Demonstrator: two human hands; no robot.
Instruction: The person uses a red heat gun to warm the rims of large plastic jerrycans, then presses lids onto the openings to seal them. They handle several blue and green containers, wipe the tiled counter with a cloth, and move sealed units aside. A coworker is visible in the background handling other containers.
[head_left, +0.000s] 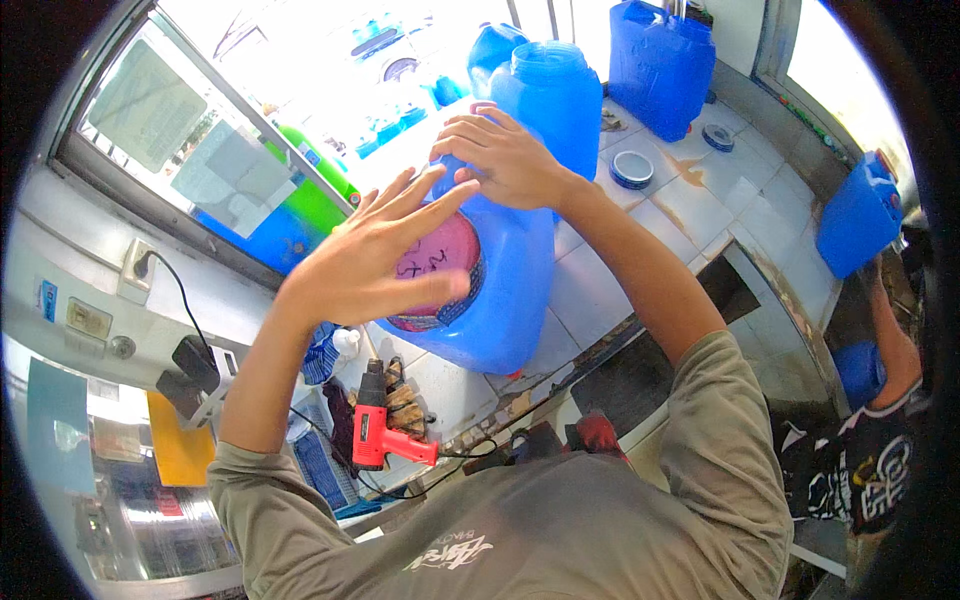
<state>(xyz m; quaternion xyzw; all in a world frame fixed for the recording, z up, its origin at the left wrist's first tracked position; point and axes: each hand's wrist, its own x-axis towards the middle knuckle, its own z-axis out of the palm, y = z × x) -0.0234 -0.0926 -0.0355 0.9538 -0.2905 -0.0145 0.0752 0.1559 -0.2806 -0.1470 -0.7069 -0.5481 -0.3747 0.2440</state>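
A blue plastic jerrycan [520,270] stands before me on the tiled counter. Its wide round pink lid [438,245] has dark handwriting and a dark patterned band around the edge. My left hand [375,255] is spread over the lid, fingers apart and thumb stretched across it; whether the palm touches is hidden. Just beyond, my right hand [505,155] reaches over the raised blue part of the jerrycan with its fingers extended and slightly apart. No held thing shows in either hand. A red heat gun [371,425] lies nearer my body on the counter.
Behind stands an uncapped blue jerrycan [550,95], with another jerrycan [660,70] farther right. A round lid [632,169] lies on the tiles. The heat gun's black cord trails along the front edge. At the far right, a person's arm [890,335] is near a blue jerrycan [860,220].
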